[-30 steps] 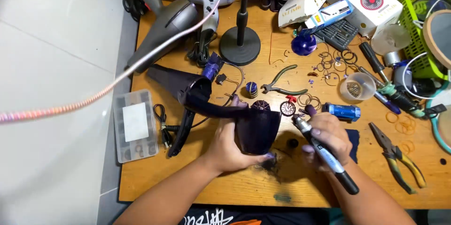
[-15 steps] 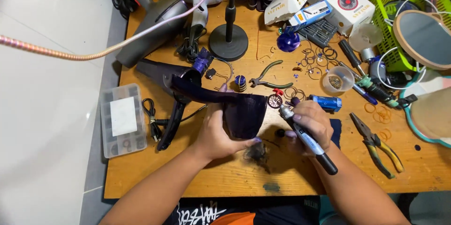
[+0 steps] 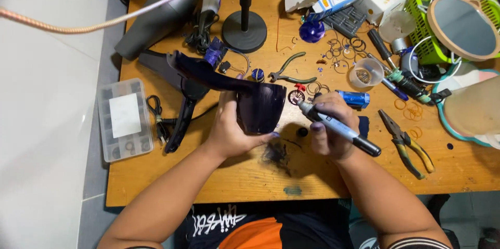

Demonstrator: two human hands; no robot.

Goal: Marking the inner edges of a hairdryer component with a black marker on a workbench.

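Clasping the dark purple plastic hair-dryer shell, the left hand has tilted it upright; the right hand stays clenched on a grey pen-shaped rotary tool, closer now.

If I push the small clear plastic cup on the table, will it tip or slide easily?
The clear plastic cup looks thin and nearly empty, so probably light; it would likely slide or tip easily. It stands upright among loose rings, which might catch it.

Both forearms are bare from wrist to elbow — no sleeves, watch or rings show on the left hand or the right hand. At six o'clock sits a black shirt with white lettering over an orange patch — and the right thumbnail is tinted purple.
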